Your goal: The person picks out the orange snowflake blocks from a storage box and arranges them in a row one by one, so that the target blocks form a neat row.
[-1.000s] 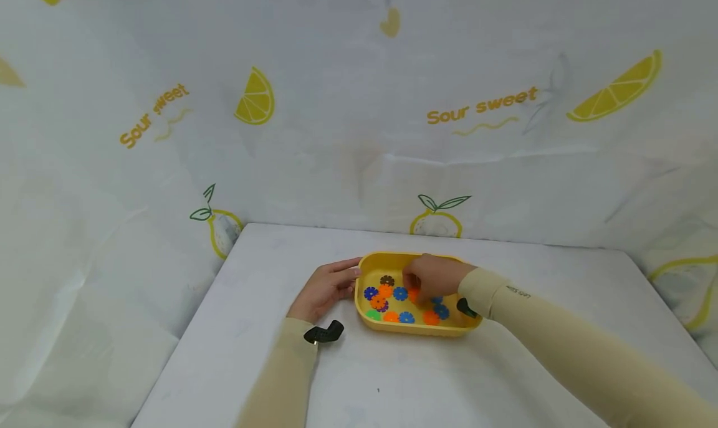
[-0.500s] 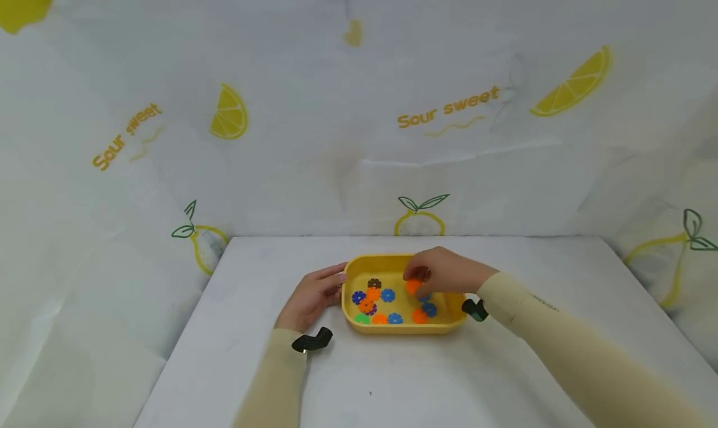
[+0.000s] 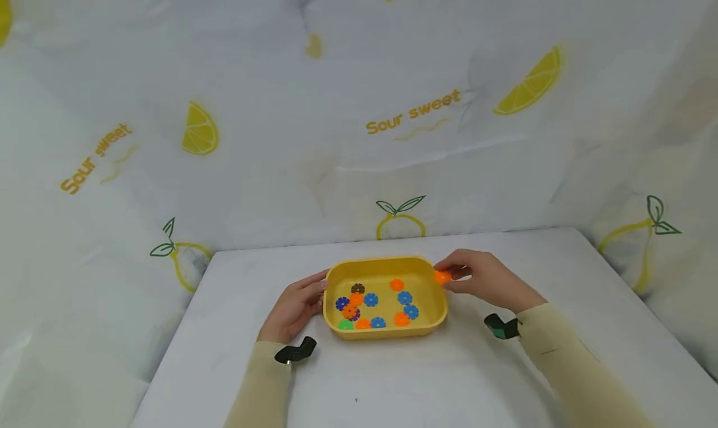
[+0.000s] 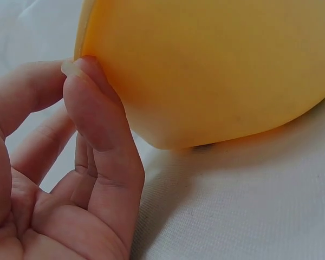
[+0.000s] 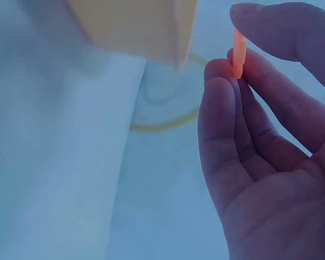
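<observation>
A yellow plastic tray (image 3: 387, 334) holds several notched plastic discs, snowflake-shaped building pieces. My left hand (image 3: 293, 308) grips its left end; in the left wrist view, fingertips (image 4: 100, 103) pinch the tray wall (image 4: 216, 70). Just past the right rim, my right hand (image 3: 487, 281) pinches an orange snowflake disc (image 3: 442, 277) between thumb and fingers. Edge-on, that same disc (image 5: 239, 54) shows in the right wrist view, apart from the tray's wall. Inside the tray lie a brown disc (image 3: 358, 288), a green disc (image 3: 345, 324), blue discs (image 3: 411, 311) and orange discs (image 3: 397, 285).
The tray stands on a white-covered table (image 3: 359, 378), toward its far edge. A white cloth backdrop (image 3: 269, 185) printed with lemons rises behind and at both sides. A tiny dark speck (image 3: 356, 400) marks the tabletop in front.
My right hand has lifted an orange disc out of the tray and carried it right, past the rim. The left hand keeps its hold. The head view has turned somewhat to the right.
</observation>
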Tool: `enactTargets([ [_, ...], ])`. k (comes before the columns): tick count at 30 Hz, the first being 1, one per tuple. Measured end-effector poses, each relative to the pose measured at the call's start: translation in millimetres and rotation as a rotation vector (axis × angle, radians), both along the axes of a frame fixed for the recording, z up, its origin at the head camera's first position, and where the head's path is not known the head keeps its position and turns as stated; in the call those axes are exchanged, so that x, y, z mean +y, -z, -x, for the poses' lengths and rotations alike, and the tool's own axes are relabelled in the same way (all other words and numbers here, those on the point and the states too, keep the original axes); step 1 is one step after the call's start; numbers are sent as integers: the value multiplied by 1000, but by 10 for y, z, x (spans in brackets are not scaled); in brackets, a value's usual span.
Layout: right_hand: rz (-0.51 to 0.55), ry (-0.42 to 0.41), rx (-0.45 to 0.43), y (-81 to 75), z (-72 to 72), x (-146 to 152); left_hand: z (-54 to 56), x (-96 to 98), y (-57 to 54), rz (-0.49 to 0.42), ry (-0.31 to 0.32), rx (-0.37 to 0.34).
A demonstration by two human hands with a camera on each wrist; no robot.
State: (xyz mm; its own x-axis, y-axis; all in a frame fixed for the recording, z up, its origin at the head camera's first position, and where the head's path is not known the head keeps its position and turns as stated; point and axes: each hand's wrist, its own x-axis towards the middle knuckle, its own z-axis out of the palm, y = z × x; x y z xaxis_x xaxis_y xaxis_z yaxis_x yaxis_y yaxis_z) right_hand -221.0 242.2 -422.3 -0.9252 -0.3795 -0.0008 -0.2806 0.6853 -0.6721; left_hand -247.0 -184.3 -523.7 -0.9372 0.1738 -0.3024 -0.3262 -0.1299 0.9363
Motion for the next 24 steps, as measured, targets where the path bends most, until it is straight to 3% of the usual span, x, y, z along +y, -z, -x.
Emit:
enactTargets([
  [10, 13, 172, -62, 446, -131, 391, -27, 14, -3, -17, -3, 12],
  [24, -5, 194, -58, 629, -100, 524, 0, -6, -6, -45, -7, -23],
])
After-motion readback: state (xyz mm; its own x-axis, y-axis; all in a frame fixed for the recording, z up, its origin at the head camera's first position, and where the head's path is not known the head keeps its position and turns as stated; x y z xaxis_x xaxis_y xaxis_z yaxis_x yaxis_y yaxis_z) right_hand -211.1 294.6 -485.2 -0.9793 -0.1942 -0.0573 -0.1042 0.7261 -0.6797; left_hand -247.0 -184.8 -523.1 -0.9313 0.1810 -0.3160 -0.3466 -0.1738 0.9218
